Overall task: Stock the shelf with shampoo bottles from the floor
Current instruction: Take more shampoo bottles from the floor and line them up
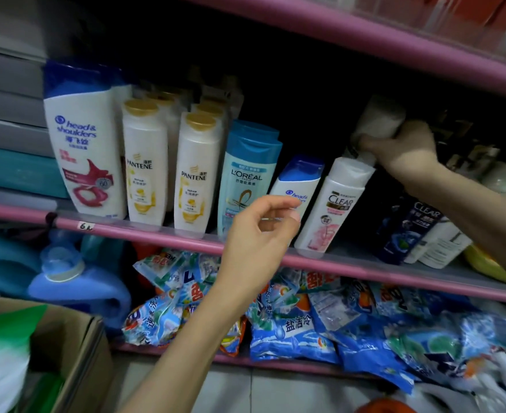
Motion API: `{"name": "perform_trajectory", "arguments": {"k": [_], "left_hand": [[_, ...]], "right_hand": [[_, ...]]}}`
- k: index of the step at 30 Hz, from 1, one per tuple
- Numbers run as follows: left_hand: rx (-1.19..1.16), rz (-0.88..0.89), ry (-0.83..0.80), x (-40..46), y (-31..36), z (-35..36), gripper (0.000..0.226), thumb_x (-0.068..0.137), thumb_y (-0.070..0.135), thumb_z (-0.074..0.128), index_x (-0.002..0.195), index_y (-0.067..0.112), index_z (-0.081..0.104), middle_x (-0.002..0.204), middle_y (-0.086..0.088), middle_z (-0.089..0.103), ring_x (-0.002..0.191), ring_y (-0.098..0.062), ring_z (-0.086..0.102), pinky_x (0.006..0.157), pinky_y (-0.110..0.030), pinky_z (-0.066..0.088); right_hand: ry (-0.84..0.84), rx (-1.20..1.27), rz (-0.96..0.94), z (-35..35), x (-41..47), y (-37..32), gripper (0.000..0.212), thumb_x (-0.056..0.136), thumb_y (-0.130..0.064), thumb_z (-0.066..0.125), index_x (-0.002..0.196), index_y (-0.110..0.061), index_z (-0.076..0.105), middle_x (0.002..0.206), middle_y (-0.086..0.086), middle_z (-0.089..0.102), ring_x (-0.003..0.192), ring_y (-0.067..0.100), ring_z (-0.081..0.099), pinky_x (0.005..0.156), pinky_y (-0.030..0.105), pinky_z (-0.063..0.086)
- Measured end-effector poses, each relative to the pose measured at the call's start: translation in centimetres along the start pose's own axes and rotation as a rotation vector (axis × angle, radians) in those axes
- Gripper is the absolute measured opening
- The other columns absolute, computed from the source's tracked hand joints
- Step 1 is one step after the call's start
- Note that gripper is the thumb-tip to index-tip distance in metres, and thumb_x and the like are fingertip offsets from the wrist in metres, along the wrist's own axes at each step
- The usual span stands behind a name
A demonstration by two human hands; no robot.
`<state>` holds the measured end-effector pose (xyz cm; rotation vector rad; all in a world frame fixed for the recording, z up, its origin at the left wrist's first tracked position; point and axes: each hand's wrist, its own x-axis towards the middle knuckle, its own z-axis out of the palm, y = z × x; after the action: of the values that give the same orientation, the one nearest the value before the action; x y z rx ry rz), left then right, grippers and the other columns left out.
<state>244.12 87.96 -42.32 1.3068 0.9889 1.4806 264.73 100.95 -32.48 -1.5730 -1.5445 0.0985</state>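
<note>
- My right hand (402,146) grips a white shampoo bottle (378,120) deep in the pink shelf (144,232), fingers curled round its lower part; the bottle is blurred, tilted, raised above the row, and I cannot read its label.
- Just below that hand stands a white CLEAR bottle (333,207) with a pink flower print, leaning left, its cap touching or just under my fingers.
- My left hand (257,234) hovers in front of the shelf edge and holds nothing; thumb and forefinger are loosely curled toward each other, the other fingers bent.
- Behind that hand is a small white head & shoulders bottle (301,180) with a blue cap, partly hidden.
- Left of it a pale blue L'ORÉAL PARIS bottle (245,180) with Chinese writing.
- Then 2 white PANTENE bottles at the front, one (196,171) beside the other (145,162), gold caps, yellow print, more gold caps behind them.
- At the far left a tall head & shoulders bottle (83,138), blue cap, red swirl, a "60" badge.
- Under my right forearm a dark blue CLEAR bottle (406,231) and a white bottle beside it.
- A tag on the shelf rail (85,225) reads something like "6".
- On the shelf below lie blue detergent bags (293,332) with Chinese characters, and a blue detergent jug (75,281).
- A cardboard box (75,347) sits lower left.
</note>
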Motion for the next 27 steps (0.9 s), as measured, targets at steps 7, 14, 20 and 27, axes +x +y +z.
{"name": "perform_trajectory", "arguments": {"k": [7,14,20,27], "left_hand": [[0.072,0.033,-0.146,-3.4,-0.1,2.4,0.035,0.086,0.029,0.066,0.119,0.034,0.057,0.109,0.019,0.062,0.098,0.007,0.059,0.081,-0.009,0.047],[0.168,-0.051,-0.397,-6.0,-0.7,4.6,0.09,0.058,0.059,0.077,0.135,0.052,0.031,0.139,0.027,0.043,0.126,0.006,0.042,0.105,-0.027,0.036],[-0.16,-0.103,-0.469,-8.2,-2.1,6.1,0.054,0.06,0.031,0.084,0.107,0.04,0.059,0.105,0.005,0.071,0.096,-0.014,0.069,0.079,-0.028,0.054],[-0.007,-0.05,-0.325,-7.7,-2.2,5.2,0.052,0.06,0.034,0.08,0.106,0.038,0.056,0.097,0.008,0.072,0.087,-0.009,0.07,0.079,-0.036,0.058]], "right_hand": [[0.07,-0.027,-0.274,-9.6,-9.8,-0.5,0.058,0.076,-0.033,0.077,0.126,-0.016,0.053,0.109,-0.004,0.06,0.09,0.001,0.056,0.073,0.003,0.043],[-0.281,0.434,-0.172,-12.6,-15.5,-3.2,0.021,0.075,-0.035,0.068,0.094,-0.024,0.069,0.095,-0.008,0.074,0.085,0.008,0.07,0.074,0.025,0.056],[-0.421,0.585,-0.048,-9.8,-18.0,-3.9,0.051,0.069,-0.04,0.072,0.116,-0.024,0.06,0.11,0.002,0.071,0.099,0.02,0.069,0.077,0.032,0.059],[-0.224,0.499,-0.228,-7.8,-18.5,-4.8,0.06,0.084,-0.031,0.069,0.131,-0.044,0.034,0.107,-0.019,0.061,0.09,0.01,0.069,0.067,0.023,0.057]]}}
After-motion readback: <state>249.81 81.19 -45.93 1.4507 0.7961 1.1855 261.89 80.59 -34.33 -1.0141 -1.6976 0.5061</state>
